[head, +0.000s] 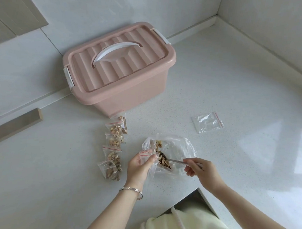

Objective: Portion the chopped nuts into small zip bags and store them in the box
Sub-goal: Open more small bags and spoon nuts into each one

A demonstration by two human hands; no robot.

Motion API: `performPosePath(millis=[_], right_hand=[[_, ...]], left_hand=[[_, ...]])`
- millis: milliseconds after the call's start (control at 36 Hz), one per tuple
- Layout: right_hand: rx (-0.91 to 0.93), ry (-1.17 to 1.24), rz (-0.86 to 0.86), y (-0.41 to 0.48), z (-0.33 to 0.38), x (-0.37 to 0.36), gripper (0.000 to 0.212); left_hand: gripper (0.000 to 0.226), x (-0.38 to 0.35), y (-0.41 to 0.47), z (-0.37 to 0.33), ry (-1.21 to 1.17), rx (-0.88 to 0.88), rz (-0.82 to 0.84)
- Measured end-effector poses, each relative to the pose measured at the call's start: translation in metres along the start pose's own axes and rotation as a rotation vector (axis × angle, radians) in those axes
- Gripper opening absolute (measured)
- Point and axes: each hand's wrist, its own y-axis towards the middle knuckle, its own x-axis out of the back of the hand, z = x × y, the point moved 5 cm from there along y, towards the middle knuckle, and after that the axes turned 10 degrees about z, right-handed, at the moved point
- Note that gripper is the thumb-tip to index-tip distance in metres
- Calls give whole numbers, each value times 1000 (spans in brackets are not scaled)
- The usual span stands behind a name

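Observation:
My left hand point(140, 164) pinches a small zip bag point(145, 154) with a red strip, holding its mouth over a large clear plastic bag point(180, 147) of chopped nuts point(164, 161). My right hand point(201, 169) grips a metal spoon point(173, 160) whose bowl sits among the nuts at the small bag's mouth. Several filled small zip bags point(114, 144) lie in a row to the left. A pink box point(119, 67) with its lid shut and a white handle stands behind them.
One empty zip bag point(207, 122) lies flat on the white counter point(232, 75) to the right. A wooden strip point(16, 124) lies at the far left. Walls close the counter at the back and right. The counter's front edge has a notch near my body.

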Motion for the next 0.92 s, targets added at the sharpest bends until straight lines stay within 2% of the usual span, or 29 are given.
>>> performPosePath(millis=[167,361,417,556,667,778,917], right_hand=[[-203,298,-14,-1,-10,7,21],[-219,304,-31,-3,-12,20,23],[-200,278,-41,-5,-10,24,24],[-138,248,-84,-10,1,37,26],[-105,229,-123,-13,10,48,29],[-59,213,-148,-16,23,58,33],[2,199,-166,-20,44,66,35]], left_hand=[[14,6,-3,3,11,19,-21],[21,11,-6,-7,237,-3,18],[28,13,-10,-13,385,-73,37],[42,10,-30,-35,701,-377,44],[55,0,-42,-51,794,-474,69],[61,-6,-43,-56,828,-462,75],[65,-8,-31,-51,830,-321,102]])
